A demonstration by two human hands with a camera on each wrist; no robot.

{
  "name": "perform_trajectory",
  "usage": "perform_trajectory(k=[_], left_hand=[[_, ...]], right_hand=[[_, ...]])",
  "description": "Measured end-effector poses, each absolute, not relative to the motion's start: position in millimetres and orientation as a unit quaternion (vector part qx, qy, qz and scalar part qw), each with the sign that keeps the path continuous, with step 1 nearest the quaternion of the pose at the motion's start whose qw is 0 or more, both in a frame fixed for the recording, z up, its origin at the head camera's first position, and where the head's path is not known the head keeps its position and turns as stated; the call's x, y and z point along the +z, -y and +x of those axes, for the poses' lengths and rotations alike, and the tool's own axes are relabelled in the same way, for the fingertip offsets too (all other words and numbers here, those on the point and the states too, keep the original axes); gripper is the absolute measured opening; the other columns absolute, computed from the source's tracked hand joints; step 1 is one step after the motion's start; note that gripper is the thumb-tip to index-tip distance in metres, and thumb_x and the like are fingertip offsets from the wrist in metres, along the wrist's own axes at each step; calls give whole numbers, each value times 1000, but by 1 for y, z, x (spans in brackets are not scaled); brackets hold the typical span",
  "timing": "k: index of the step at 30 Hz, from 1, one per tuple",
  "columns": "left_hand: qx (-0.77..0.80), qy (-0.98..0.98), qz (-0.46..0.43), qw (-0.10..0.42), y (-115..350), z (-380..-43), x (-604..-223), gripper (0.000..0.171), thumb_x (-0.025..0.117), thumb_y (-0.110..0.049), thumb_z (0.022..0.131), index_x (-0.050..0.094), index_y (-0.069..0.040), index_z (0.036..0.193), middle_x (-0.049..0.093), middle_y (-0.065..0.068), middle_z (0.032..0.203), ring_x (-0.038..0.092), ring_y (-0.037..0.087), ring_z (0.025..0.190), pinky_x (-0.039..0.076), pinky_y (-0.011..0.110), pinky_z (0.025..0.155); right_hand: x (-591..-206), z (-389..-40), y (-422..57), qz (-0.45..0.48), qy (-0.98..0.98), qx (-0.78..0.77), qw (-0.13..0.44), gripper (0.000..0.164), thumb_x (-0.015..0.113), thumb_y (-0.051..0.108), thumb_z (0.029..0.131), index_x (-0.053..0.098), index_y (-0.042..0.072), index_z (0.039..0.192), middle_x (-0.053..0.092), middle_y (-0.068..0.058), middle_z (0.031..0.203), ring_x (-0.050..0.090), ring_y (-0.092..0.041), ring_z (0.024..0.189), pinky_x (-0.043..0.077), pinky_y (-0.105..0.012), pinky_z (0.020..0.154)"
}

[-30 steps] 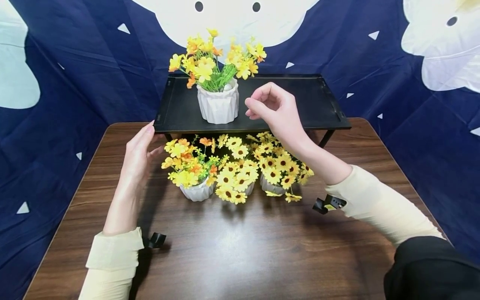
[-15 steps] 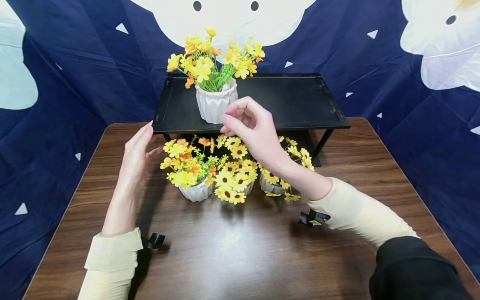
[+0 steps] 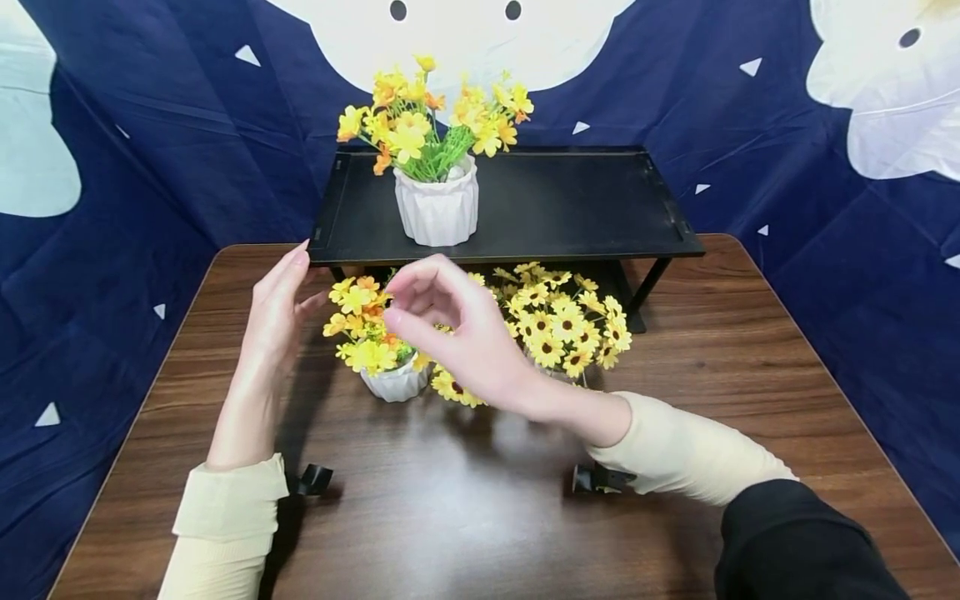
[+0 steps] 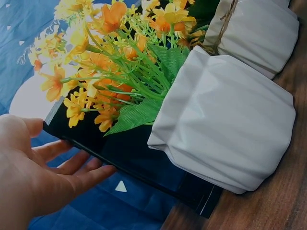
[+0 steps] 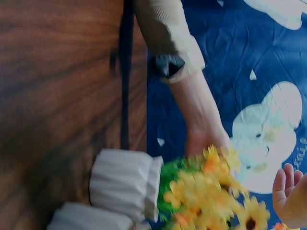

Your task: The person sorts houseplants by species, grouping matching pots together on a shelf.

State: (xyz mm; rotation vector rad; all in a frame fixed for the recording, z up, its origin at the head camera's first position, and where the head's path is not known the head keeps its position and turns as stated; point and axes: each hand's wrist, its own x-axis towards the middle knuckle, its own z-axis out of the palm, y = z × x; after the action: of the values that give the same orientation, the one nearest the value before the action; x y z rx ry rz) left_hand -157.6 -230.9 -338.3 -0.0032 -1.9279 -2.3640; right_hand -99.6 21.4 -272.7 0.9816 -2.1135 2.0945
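My left hand (image 3: 273, 325) rests at the front left corner of the black shelf (image 3: 577, 204). In the left wrist view its fingers (image 4: 81, 179) extend along the shelf edge. My right hand (image 3: 468, 337), loosely curved and holding nothing, hovers before the lower row of potted flowers. Behind it, the middle pot is hidden, with a few yellow daisies (image 3: 455, 390) peeking out. To its left stands a white pot (image 3: 396, 382) of yellow and orange flowers; to its right are dark-centred daisies (image 3: 566, 329). On the shelf top stands another white pot (image 3: 437, 210) of yellow-orange flowers.
A brown wooden table (image 3: 450, 517) carries the shelf and the lower pots. Thin shelf legs (image 3: 651, 283) reach down at the sides. Dark blue cloth (image 3: 150, 125) with white cartoon shapes surrounds the table at the back and sides.
My right hand has moved left and down, from beside the upper pot to in front of the lower row. The left hand stays at the shelf corner, and the pots have not moved.
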Motion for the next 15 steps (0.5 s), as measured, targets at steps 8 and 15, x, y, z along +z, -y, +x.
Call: perform_trajectory(k=[8, 15], left_hand=[[-772, 633, -2, 52, 230, -158, -338, 45, 58, -38, 105, 60, -17, 145, 65, -11, 120, 52, 11, 114, 49, 22, 88], [-768, 639, -2, 49, 230, -158, -339, 48, 57, -40, 105, 57, -17, 148, 65, -13, 125, 52, 10, 116, 47, 23, 91]], right_hand=[[-286, -82, -10, 342, 687, 641, -33, 27, 70, 5, 95, 62, 4, 121, 66, -11, 105, 63, -10, 94, 60, -28, 86], [-303, -74, -7, 371, 699, 610, -45, 27, 71, 7, 95, 62, 3, 121, 68, -9, 103, 64, -10, 94, 60, -24, 81]])
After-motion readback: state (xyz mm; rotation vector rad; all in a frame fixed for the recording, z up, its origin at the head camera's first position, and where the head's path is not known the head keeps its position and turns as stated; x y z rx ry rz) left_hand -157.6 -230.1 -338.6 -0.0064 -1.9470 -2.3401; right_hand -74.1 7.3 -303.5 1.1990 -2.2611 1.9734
